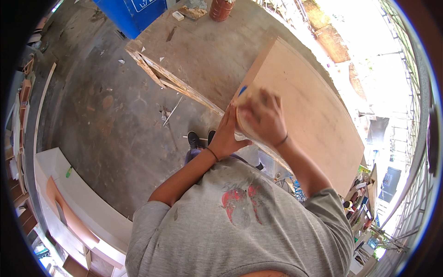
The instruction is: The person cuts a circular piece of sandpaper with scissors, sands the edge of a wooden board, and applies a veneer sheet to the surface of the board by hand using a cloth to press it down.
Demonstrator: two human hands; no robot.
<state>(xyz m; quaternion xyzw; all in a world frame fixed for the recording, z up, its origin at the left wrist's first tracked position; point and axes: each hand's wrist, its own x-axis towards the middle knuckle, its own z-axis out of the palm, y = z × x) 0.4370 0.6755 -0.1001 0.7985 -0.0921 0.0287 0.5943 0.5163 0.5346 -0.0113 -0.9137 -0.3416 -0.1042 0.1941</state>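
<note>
A large tan wooden panel (307, 111) lies on the worn workbench (207, 51), in front of me and to the right. My right hand (265, 117) is over the panel's left edge, its fingers bent and smeared by motion. Under those fingers is a pale tan piece (251, 98), too blurred to name, with a bit of blue (242, 90) beside it. My left hand (225, 136) rests against the panel's near left side, fingers stretched out and thumb spread, holding nothing that I can see.
The bench's near edge (184, 91) is splintered. At its far end stand a red-brown container (222, 9) and a small white block (177, 16), with a blue bin (131, 16) beside it. A white cabinet-like piece (92, 198) is at the lower left. Clutter (362, 198) lies at right.
</note>
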